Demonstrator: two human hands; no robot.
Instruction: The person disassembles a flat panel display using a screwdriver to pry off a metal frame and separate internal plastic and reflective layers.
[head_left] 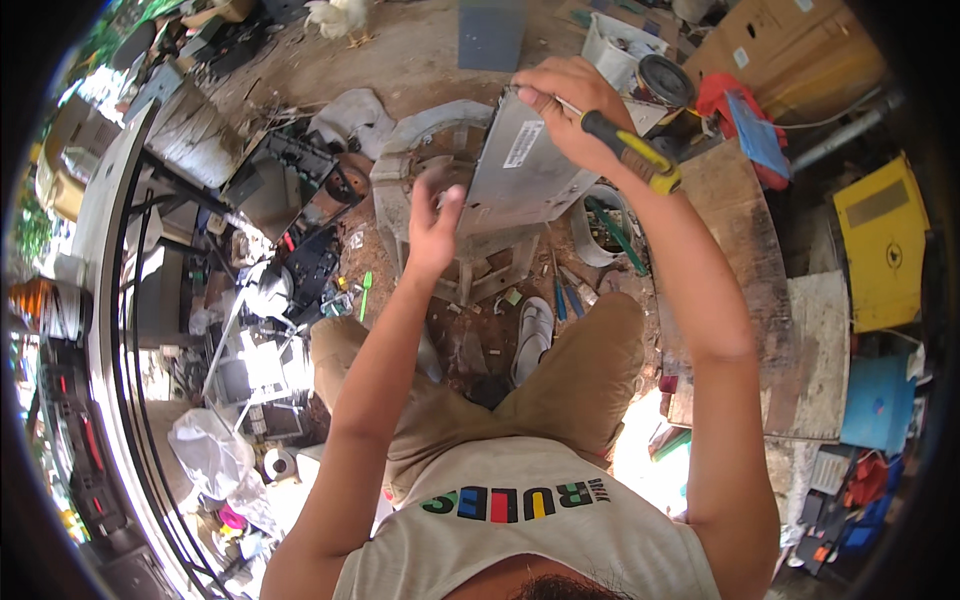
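A flat grey metal casing (520,165) with a white label stands tilted on a pale, round-topped stand (392,180) in front of me. My right hand (570,105) is closed over its upper edge. The same hand holds a screwdriver (635,155) with a yellow and black handle, which points back along my forearm; its tip is hidden. Beside the casing's left edge is my left hand (436,225), its thumb and fingers apart. The fingertips there are smeared by motion, and whether they touch the casing I cannot tell.
A white bucket (600,228) with green pieces stands right of the stand, near blue-handled pliers (572,300). A wooden board (725,230) lies at my right, with a yellow panel (885,240) beyond. Scrap electronics (315,260) and a green fork (366,292) lie leftward. A white bird (340,18) stands farther off.
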